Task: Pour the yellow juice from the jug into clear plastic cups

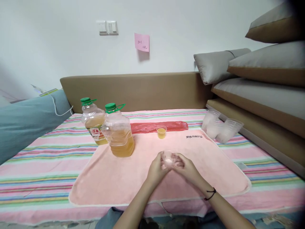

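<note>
Between my two hands is a small clear plastic cup (168, 158), held over the pink towel (114, 184). My left hand (157, 168) grips its left side and my right hand (186, 167) its right side, fingers curled around it. No liquid shows in this cup. Just beyond it, a similar cup with yellow liquid (161, 132) stands upright on the towel. To the left are two large clear jugs with green caps, a nearer jug (120, 136) and a farther jug (92, 122), both partly filled with yellowish liquid.
Stacked clear cups (224, 128) lie at the right beside the grey and brown cushions (267, 95). A folded red plastic bag (157, 126) stretches behind the filled cup. A striped sheet (43, 171) lies under everything, with a brown headboard (133, 92) at the back.
</note>
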A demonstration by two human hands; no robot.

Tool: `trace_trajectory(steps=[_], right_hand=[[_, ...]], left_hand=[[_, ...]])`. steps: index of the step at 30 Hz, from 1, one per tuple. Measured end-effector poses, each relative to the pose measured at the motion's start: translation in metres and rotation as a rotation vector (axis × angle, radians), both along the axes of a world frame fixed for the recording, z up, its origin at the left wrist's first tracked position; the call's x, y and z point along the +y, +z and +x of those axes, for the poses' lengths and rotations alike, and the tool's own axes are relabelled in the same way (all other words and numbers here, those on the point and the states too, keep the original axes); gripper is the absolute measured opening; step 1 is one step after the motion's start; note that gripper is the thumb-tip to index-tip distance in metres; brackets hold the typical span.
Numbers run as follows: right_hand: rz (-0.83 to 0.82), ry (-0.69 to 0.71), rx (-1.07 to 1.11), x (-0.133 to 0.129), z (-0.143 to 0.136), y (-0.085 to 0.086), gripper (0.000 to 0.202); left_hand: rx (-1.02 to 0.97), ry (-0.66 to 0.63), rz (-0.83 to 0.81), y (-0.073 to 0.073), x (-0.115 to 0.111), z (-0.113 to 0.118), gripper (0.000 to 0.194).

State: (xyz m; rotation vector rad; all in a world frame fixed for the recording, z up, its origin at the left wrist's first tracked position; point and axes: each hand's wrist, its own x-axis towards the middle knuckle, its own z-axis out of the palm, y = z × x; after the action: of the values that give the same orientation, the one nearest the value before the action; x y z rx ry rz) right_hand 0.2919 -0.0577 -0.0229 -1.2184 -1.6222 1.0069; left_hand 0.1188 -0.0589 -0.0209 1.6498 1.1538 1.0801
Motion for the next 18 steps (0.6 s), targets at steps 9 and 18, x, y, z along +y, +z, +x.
trace_trajectory(steps=[9, 18], right_hand=[[0.033, -0.043, -0.022, -0.003, 0.010, 0.002, 0.049], [0.148, -0.249, -0.023, 0.004, 0.046, 0.009, 0.046]], left_hand=[[0.308, 0.154, 0.112, 0.013, 0.003, -0.027, 0.066], [0.369, 0.732, 0.402, 0.053, -0.004, -0.089, 0.025]])
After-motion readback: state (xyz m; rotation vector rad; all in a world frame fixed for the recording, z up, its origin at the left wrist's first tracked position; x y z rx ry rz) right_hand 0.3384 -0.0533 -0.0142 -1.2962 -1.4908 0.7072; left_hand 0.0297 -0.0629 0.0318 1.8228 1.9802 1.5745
